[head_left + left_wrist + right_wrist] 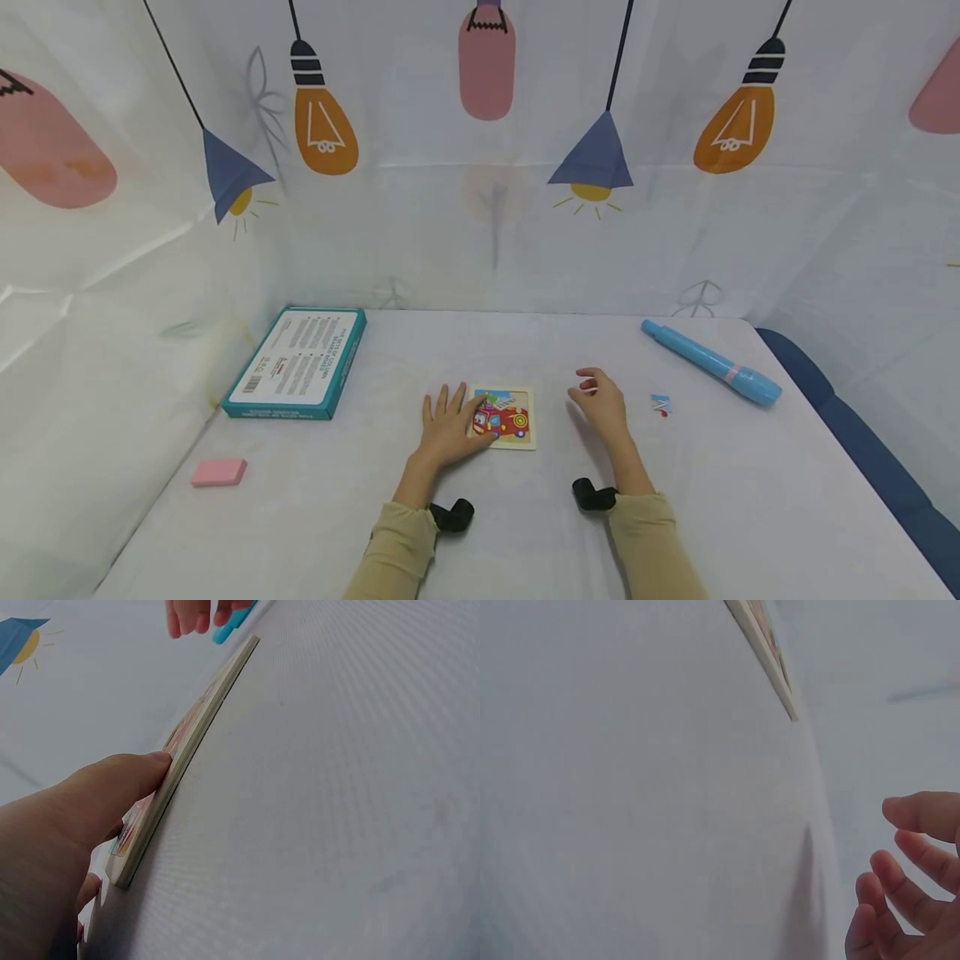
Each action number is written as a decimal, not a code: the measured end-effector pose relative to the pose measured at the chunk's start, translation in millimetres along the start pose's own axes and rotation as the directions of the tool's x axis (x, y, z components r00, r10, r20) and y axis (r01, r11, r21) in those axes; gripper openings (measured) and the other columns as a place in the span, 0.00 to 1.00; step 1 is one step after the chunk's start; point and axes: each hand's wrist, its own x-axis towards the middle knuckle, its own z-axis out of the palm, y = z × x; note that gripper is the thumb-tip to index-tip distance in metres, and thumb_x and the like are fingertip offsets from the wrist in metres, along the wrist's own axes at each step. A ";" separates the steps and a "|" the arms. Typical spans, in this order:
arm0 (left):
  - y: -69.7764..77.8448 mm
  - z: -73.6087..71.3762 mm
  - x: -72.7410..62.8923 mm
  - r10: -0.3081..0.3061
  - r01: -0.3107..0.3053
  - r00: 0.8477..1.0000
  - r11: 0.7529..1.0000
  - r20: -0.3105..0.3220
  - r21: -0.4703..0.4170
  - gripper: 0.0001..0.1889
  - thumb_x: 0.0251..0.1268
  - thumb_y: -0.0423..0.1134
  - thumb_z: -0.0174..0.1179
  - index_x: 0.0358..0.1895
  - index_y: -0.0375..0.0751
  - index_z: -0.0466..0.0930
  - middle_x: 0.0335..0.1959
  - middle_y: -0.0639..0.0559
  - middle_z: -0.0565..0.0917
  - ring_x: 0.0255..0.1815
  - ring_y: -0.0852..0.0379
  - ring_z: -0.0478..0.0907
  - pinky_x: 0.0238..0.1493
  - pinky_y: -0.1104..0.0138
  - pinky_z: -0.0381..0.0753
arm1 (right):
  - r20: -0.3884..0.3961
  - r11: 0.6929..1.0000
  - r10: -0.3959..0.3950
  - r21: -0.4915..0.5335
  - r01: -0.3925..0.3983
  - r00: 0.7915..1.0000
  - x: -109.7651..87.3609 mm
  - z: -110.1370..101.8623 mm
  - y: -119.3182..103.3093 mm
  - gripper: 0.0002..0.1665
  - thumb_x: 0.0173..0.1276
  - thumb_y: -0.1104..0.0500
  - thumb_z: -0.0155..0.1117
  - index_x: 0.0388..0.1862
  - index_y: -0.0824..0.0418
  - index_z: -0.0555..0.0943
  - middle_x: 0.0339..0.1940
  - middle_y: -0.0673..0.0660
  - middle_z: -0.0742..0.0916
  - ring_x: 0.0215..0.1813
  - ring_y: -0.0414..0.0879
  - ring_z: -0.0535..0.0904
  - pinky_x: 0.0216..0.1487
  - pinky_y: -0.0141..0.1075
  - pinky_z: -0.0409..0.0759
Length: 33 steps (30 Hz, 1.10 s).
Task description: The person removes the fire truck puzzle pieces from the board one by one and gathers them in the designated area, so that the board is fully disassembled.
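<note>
My left hand (447,432) rests with spread fingers on the left side of a small wooden picture puzzle (513,419), which shows a red fire truck in a pale frame. In the left wrist view, the thumb (124,780) presses on the near edge of the puzzle board (196,742), which lies flat on the table. To the right of the puzzle, my right hand (603,410) hovers with loosely bent fingers and nothing between them. Farther right lies a small puzzle piece (661,402) in blue, white and red.
A teal-edged box (300,358) lies at the back left of the white table (300,517), with a pink eraser-like block (219,472) in front of it. At the back right is a light blue tube (708,360). A patterned curtain (420,233) stands behind the table.
</note>
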 end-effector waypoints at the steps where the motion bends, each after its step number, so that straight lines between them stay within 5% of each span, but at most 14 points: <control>1: -0.2 0.2 0.0 0.000 0.000 1.000 1.000 0.000 -0.001 0.38 0.52 0.63 0.58 0.67 0.51 0.65 0.71 0.41 0.56 0.72 0.36 0.43 0.66 0.40 0.35 | 0.003 1.000 -0.001 0.003 0.001 1.000 -1.1 4.8 -2.7 0.22 0.62 0.61 0.61 0.55 0.65 0.73 0.41 0.62 0.79 0.43 0.54 0.76 0.40 0.43 0.74; 14: -2.1 4.9 0.9 -0.001 0.001 1.000 1.000 -0.004 0.002 0.38 0.51 0.63 0.58 0.66 0.52 0.65 0.71 0.41 0.57 0.72 0.36 0.43 0.66 0.40 0.35 | 0.115 0.999 -0.052 -0.002 0.052 0.992 -11.9 46.5 -29.3 0.15 0.59 0.61 0.64 0.46 0.63 0.79 0.37 0.58 0.81 0.40 0.50 0.76 0.39 0.41 0.75; 26: -1.4 3.9 2.3 0.008 -0.008 1.000 1.000 -0.010 0.008 0.39 0.50 0.63 0.59 0.66 0.50 0.65 0.71 0.40 0.57 0.72 0.35 0.44 0.65 0.40 0.35 | 0.196 0.941 -0.130 -0.286 0.183 0.972 -12.8 66.5 -41.3 0.15 0.57 0.53 0.68 0.40 0.60 0.83 0.29 0.55 0.77 0.30 0.46 0.71 0.29 0.36 0.68; 33: -1.0 2.9 2.0 -0.006 0.006 1.000 1.000 0.005 0.005 0.39 0.51 0.64 0.58 0.67 0.50 0.65 0.72 0.41 0.56 0.72 0.36 0.42 0.65 0.40 0.34 | 0.214 0.953 -0.104 -0.257 0.159 0.971 -10.9 71.1 -43.8 0.15 0.57 0.55 0.68 0.39 0.62 0.79 0.27 0.54 0.76 0.28 0.45 0.69 0.28 0.35 0.66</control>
